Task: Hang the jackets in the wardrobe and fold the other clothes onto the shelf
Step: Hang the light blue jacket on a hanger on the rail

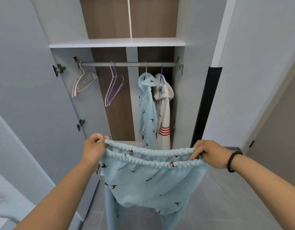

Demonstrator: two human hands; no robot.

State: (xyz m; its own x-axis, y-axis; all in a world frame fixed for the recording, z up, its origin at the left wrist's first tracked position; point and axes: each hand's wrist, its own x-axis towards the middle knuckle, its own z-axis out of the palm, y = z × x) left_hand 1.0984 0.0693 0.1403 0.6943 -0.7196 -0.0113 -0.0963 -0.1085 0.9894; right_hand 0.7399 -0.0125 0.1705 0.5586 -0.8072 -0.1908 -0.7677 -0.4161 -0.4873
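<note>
head: fleecy blue trousers (148, 181), elasticated waistband

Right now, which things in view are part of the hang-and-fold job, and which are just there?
In play:
- blue trousers, waistband gripped by left hand and right hand
- blue jacket and white jacket, hung on the rail
- upper shelf

Just there:
- spare hangers
- pink hangers
- bead bracelet

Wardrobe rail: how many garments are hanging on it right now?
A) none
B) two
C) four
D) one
B: a light blue bird-print jacket and a white jacket with red stripes hang side by side at the right end of the rail; the other hangers are bare.
</note>
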